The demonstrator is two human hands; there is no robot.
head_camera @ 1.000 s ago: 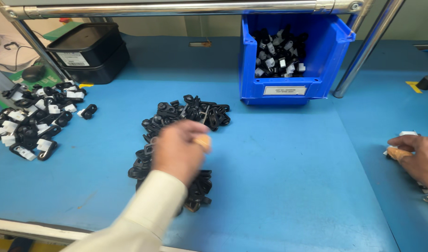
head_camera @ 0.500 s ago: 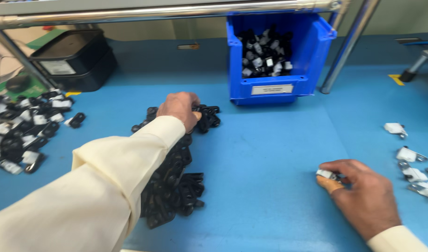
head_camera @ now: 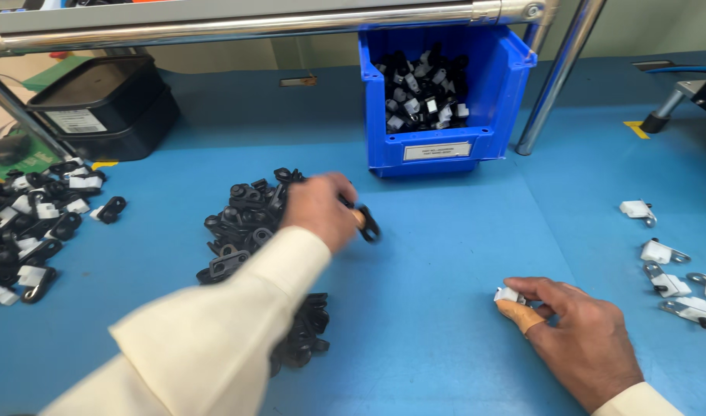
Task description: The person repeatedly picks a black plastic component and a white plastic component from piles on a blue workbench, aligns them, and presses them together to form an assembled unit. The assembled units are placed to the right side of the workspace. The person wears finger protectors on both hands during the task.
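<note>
A bin point(head_camera: 445, 146) is set upper centre on the table point(head_camera: 445, 254); a pile of clips point(head_camera: 245, 219) is spread lower left of it, loose parts point(head_camera: 665, 266) are scattered far right.

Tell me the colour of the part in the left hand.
Black part, seen in the head view.

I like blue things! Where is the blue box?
In the head view, the blue bin sits at the back of the table, middle-right, beside a slanted metal post, beyond the pile of black clips.
</note>
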